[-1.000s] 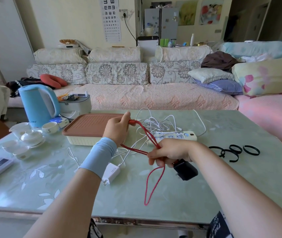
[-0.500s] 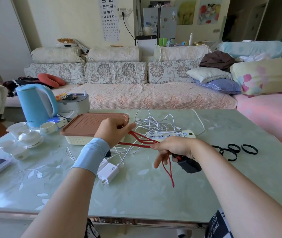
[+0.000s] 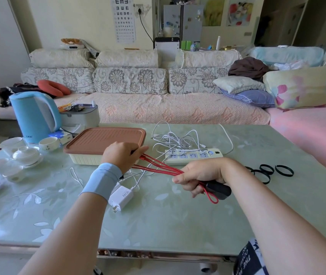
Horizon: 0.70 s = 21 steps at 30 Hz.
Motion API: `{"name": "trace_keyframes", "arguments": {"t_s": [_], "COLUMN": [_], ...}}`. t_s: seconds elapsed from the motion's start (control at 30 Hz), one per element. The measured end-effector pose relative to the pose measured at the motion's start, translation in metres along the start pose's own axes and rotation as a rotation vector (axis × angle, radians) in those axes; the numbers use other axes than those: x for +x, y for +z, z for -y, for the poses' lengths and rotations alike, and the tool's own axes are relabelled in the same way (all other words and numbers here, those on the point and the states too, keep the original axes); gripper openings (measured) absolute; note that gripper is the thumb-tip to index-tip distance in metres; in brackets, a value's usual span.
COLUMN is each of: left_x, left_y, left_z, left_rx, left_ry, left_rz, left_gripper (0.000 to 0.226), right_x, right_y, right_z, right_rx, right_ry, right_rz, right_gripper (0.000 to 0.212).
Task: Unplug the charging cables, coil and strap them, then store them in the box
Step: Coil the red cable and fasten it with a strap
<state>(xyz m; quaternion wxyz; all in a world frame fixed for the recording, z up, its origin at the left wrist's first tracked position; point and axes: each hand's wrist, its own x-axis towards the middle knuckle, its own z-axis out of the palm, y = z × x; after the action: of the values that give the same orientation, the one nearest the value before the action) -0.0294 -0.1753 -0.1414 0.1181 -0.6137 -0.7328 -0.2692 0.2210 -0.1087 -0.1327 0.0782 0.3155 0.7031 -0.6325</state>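
— So, where does the red cable sit?
— Stretched between your two hands, above the green glass table. Several strands run side by side, folded into long loops.
— Left hand?
— Your left hand pinches the far ends of the loops, fingers closed on them, just in front of the box's near right corner. A pale blue wristband sits on that wrist.
— Right hand?
— Your right hand is a fist curled round the near end of the strands. The black charger plug sticks out from under the palm. One small red loop hangs below it.
— The box?
— The cream box has its brown ribbed lid on and stands left of the power strip.
— Other cables?
— White cables lie tangled over and behind the strip. You cannot tell from here whether any is plugged in. A white 90W charger lies on the glass beside your left forearm, prongs toward you.
— Straps?
— Black strap rings lie flat, right of your right wrist.
— Far left?
— A blue kettle and white tea cups.
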Motion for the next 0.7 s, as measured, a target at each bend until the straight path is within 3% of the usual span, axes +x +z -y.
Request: {"name": "trace_keyframes", "arguments": {"t_s": [0.13,0.23,0.3,0.37,0.47,0.7], "left_x": [-0.009,-0.009,-0.010,-0.014,-0.021,-0.016], "left_y": [0.015,0.021,0.021,0.017,0.022,0.019], "left_z": [0.006,0.002,-0.016,-0.037,-0.050,-0.050], "left_rx": [0.082,-0.063,-0.241,-0.491,-0.612,-0.703], "left_ry": [0.006,0.220,0.328,0.249,0.096,-0.149], "left_rz": [0.025,-0.029,-0.053,0.133,0.497,0.814], "left_gripper": [0.049,0.017,0.035,0.038,0.024,0.023], "right_x": [0.003,0.004,0.006,0.010,0.015,0.016], "right_y": [-0.006,-0.006,-0.003,0.002,0.004,-0.006], "right_z": [-0.004,-0.005,-0.003,0.002,0.008,-0.005], "right_rx": [-0.020,-0.053,-0.088,-0.095,-0.053,-0.044], "right_ry": [0.030,0.050,0.066,0.050,-0.008,-0.107], "right_rz": [-0.046,-0.099,-0.106,-0.117,-0.143,-0.279], "right_gripper": [0.022,0.022,0.023,0.023,0.027,0.025]}}
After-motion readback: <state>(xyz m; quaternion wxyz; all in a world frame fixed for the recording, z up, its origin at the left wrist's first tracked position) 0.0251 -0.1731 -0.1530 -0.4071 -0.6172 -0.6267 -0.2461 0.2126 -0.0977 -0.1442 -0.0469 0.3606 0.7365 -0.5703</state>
